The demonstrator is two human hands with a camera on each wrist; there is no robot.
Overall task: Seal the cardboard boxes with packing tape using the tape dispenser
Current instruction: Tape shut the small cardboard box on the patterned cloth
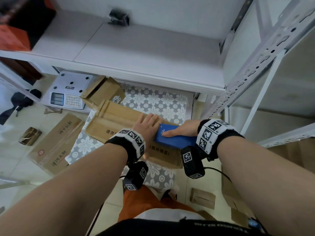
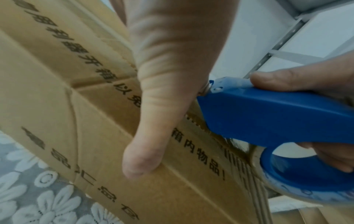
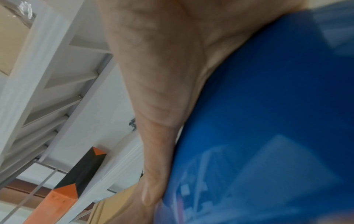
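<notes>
Blue tape dispenser [image 1: 172, 136] sits on the cardboard box [image 1: 119, 121], which lies on the flowered mat [image 1: 158, 103].

My right hand [image 1: 183, 129] grips it, index finger along the top; my left hand [image 1: 148, 126] lies flat on the box. The right wrist view is mostly blur. A scale [image 1: 68, 92] and another box [image 1: 56, 143] sit off left.

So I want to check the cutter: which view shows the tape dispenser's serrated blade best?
Left wrist: the serrated blade shows clearly at the box. Head view shows only the tape dispenser from above; right wrist, just blurred blue plastic.
</notes>
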